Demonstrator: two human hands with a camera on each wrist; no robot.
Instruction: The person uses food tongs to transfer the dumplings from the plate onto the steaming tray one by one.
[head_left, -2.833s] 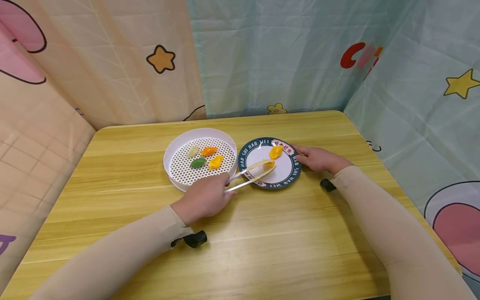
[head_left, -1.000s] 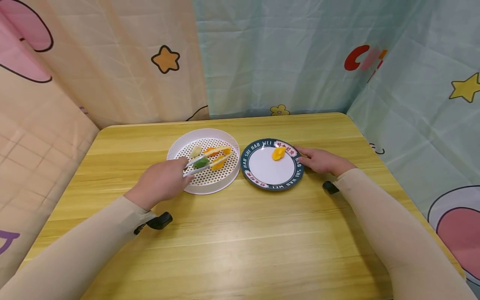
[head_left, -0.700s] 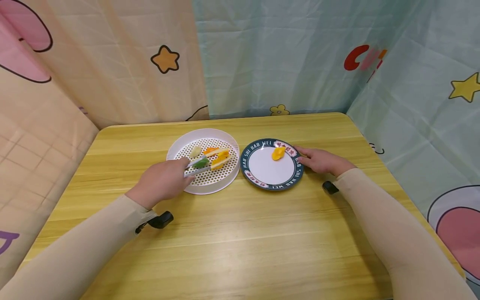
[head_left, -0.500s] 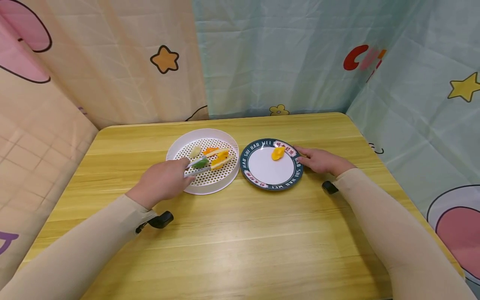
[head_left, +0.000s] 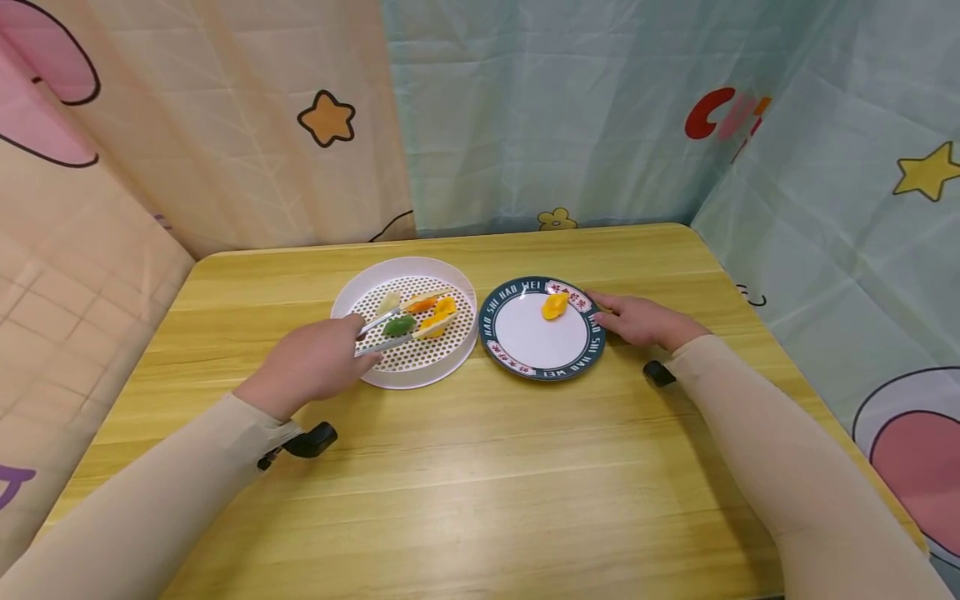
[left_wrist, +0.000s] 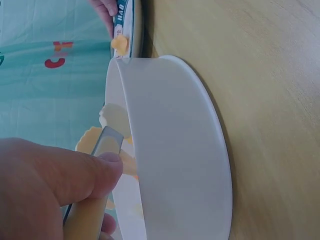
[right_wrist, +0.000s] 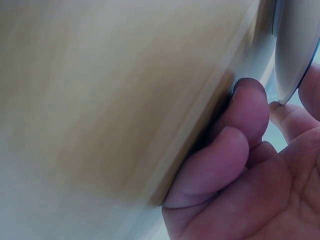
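Note:
My left hand (head_left: 311, 367) grips metal tongs (head_left: 393, 342) with cream-coloured ends, thumb along one arm in the left wrist view. The tongs' arms are spread low inside a white round steamer tray (head_left: 420, 379) with a perforated base. Between and beside their tips lie two yellow toy-like dumplings (head_left: 446, 306). An orange dumpling (head_left: 422, 307), a green one (head_left: 399, 326) and a pale one (head_left: 388, 302) share the tray. My right hand (head_left: 637, 321) pinches the right rim of a plate (head_left: 525, 337) with a dark green border. One yellow dumpling (head_left: 555, 306) sits on the plate.
Plate and tray stand side by side on a wooden table (head_left: 495, 483). A patterned curtain (head_left: 540, 125) rises behind the table and at both sides. A black wrist camera (head_left: 311, 440) hangs under the left sleeve, another (head_left: 658, 372) under the right.
The tongs carried a yellow dumpling from the plate leftward into the tray and released it there. In the last half second my left hand has drawn slightly left. My right hand stays at the plate.

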